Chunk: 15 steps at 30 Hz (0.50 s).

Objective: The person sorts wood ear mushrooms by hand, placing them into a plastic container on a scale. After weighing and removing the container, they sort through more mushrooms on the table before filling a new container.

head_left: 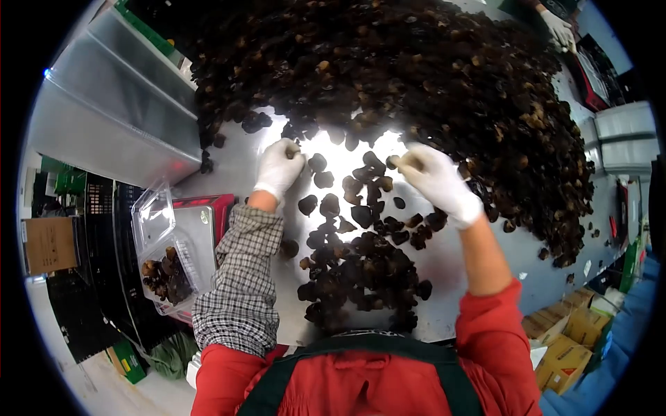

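Note:
My left hand [280, 168], in a white glove, has its fingers pinched together over the metal table [243, 149]. What it holds, if anything, is hidden; a dark piece shows by the fingertips. My right hand [436, 179], also gloved and slightly blurred, pinches a small dark brown mushroom [393, 161] that looks like wood ear. Between the hands lie scattered mushrooms [329, 205], mostly single. Close to my body is a small heap of mushrooms [368, 270]. Beyond both hands spreads a large pile of mushrooms [388, 69].
On the left, an open clear plastic box [196, 267] with some mushrooms rests on a red-edged scale [220, 208]. A tall metal bin [118, 97] stands behind it. Cardboard boxes [565, 357] are at lower right. Another person's gloved hand [557, 29] shows at the far right.

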Each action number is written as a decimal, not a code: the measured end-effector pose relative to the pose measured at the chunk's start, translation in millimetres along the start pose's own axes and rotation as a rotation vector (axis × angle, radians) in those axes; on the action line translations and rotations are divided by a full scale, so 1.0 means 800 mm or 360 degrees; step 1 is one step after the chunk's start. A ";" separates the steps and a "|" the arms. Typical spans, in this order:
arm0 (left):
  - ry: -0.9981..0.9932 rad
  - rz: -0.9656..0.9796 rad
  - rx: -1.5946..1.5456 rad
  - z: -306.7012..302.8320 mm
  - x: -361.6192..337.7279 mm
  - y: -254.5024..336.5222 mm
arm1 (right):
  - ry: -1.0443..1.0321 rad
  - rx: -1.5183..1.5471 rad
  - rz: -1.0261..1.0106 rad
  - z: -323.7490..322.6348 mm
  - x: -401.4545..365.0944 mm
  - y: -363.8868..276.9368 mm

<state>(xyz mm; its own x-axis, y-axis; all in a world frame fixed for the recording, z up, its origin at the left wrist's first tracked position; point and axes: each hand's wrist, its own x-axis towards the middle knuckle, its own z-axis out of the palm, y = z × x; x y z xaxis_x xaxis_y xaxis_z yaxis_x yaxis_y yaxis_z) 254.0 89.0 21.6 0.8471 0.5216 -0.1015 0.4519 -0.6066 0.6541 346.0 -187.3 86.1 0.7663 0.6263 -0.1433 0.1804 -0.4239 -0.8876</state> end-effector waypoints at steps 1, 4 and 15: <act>0.0036 0.0024 -0.0130 -0.006 -0.010 0.003 | 0.0014 -0.0085 -0.0019 -0.027 -0.037 0.024; -0.0034 0.0105 -0.0118 0.008 -0.028 -0.021 | 0.0083 -0.0079 0.0296 -0.096 -0.185 0.057; -0.0125 0.0550 0.0828 0.041 -0.021 0.003 | 0.0573 -0.1031 0.1085 -0.117 -0.537 0.161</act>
<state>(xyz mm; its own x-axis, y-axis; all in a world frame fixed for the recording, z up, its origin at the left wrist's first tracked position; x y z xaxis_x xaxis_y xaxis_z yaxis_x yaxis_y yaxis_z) 249.6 59.0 0.0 0.9777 0.2095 -0.0167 0.2083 -0.9551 0.2109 97.7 -571.9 74.2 0.9524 -0.0725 -0.2960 -0.1478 -0.9593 -0.2407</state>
